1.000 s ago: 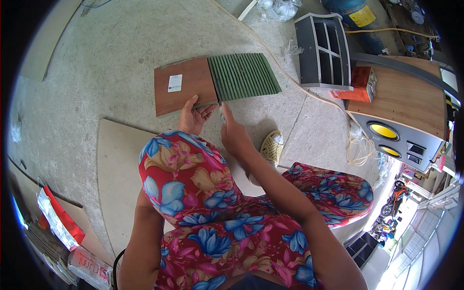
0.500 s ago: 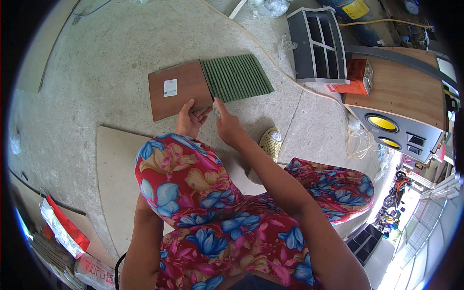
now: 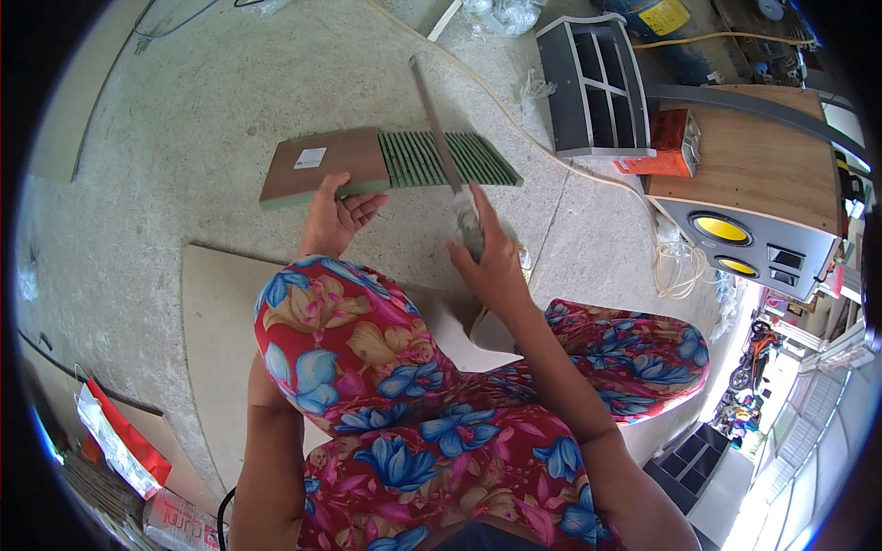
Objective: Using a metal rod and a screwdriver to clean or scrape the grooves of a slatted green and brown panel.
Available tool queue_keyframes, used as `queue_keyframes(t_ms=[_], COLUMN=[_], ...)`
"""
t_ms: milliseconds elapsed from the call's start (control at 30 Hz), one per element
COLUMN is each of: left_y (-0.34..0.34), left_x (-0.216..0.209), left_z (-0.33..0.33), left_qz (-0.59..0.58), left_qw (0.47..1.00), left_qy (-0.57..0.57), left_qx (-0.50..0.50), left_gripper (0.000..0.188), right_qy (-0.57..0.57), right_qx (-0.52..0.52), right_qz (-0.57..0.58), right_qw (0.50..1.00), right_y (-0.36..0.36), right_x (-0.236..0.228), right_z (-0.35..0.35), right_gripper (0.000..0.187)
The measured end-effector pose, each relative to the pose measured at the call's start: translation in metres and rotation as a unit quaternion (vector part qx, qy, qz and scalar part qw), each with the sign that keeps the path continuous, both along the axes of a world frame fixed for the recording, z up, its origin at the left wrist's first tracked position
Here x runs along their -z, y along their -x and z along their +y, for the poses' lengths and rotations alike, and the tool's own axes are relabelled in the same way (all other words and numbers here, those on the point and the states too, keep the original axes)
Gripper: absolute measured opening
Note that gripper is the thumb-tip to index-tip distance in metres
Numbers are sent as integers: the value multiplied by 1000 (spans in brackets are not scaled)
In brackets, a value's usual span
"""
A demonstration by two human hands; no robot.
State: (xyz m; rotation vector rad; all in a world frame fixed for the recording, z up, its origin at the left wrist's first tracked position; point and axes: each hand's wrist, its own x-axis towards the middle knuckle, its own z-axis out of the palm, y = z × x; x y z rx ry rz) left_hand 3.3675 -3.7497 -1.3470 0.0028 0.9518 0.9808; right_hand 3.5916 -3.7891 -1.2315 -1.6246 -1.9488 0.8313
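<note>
A green-cored board with a brown face and a white label lies over the concrete floor, its near edge tilted up. Its right part is a green section with many parallel slits. My left hand grips the near edge, thumb on the brown face, the other fingers curled at the edge. In my right hand is a long, narrow blade with a wrapped grey handle. The blade points away from me and crosses above the slits; whether it touches them, I cannot tell.
A flat beige sheet lies under my left knee. Right of the board stand a dark compartmented rack, an orange box and a wooden speaker cabinet. A pale hose runs across the floor. Beside my right hand, a slipper is mostly hidden.
My right hand has moved right and turned, so the blade now shows at full length over the slits. The board's near edge has risen, and my left hand has shifted slightly left.
</note>
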Motion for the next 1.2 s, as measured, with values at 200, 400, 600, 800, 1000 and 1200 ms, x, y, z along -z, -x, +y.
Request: queue_keyframes(t_ms=[200, 400, 600, 800, 1000, 1200], left_y=[20, 16, 34, 65, 72, 63], left_x=[-34, -58, -101, -84, -89, -85], left_z=[20, 25, 26, 54, 63, 53], left_qz=[18, -60, 309, 848, 726, 798], left_qw=[997, 988, 898, 390, 570, 418], left_qy=[-16, -67, -203, -359, -302, -349], left_qx=[78, 127, 238, 22, 239, 259], left_gripper=[58, 61, 54, 49, 41, 32], right_qy=[96, 35, 14, -20, -5, 72], right_qx=[39, 74, 72, 63, 69, 57], right_qz=[-77, -116, -91, -78, -66, -1], right_qw=[992, 990, 993, 995, 995, 996], right_y=[10, 9, 5, 14, 16, -2], right_x=[27, 47, 47, 45, 36, 22], right_z=[46, 77, 108, 115, 111, 119], right_gripper=[57, 38, 37, 34, 34, 37])
